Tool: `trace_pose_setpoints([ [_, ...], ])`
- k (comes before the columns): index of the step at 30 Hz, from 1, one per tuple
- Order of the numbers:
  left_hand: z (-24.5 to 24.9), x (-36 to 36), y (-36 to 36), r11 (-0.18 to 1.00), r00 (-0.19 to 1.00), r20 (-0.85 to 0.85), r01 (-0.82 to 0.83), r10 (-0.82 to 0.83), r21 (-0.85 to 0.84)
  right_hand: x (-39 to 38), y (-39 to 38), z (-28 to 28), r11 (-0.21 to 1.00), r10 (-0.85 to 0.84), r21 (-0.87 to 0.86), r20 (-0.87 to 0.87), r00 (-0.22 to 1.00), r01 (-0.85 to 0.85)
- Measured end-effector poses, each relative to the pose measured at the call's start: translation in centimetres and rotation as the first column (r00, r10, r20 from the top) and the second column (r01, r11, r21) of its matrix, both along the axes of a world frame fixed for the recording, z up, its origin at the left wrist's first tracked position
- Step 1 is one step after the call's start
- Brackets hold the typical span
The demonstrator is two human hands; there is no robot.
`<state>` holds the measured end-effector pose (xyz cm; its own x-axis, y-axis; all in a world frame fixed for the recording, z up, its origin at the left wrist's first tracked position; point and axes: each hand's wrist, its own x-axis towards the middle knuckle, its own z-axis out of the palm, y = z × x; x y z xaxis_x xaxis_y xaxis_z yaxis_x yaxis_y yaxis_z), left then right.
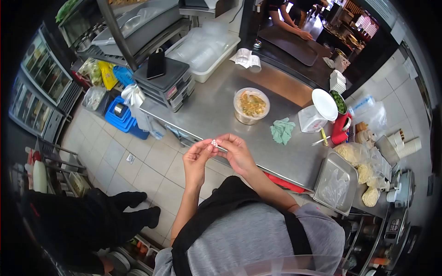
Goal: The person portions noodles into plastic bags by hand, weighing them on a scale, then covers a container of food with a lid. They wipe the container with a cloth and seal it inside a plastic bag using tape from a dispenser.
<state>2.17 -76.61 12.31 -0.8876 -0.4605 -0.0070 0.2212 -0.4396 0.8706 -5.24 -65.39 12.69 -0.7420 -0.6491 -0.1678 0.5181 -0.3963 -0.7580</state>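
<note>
My left hand (pixel 197 158) and my right hand (pixel 237 152) meet at the front edge of the steel counter. Their fingertips pinch a small red-and-white checked piece (pixel 214 143); its exact kind is too small to make out. Beyond my hands, a clear round tub (pixel 252 106) of mixed food in orange and green tones stands uncovered on the counter. To its right lies a crumpled green cloth (pixel 282 130).
A black phone (pixel 156 64) rests on grey drawers (pixel 162 82) at the left. Beside them is a white bin (pixel 202 69) of clear plastic containers. A scale (pixel 314 118) and a metal tray (pixel 335 184) stand right. A person in black (pixel 73 225) is behind me, left.
</note>
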Motion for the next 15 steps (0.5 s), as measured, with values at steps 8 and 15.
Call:
trace_pose_setpoints([
  [8, -1.0, -0.5, -2.7, 0.973, 0.979, 0.043, -0.195, 0.202, -0.119, -1.2, -3.9, -1.6, 1.000, 0.003, -0.001, -0.186, 0.983, -0.003],
  [15, -2.3, -4.1, -6.6, 0.980, 0.980, -0.039, -0.193, 0.195, 0.059, -3.8, -7.1, -2.1, 0.981, 0.132, -0.138, -0.055, 0.990, -0.138],
])
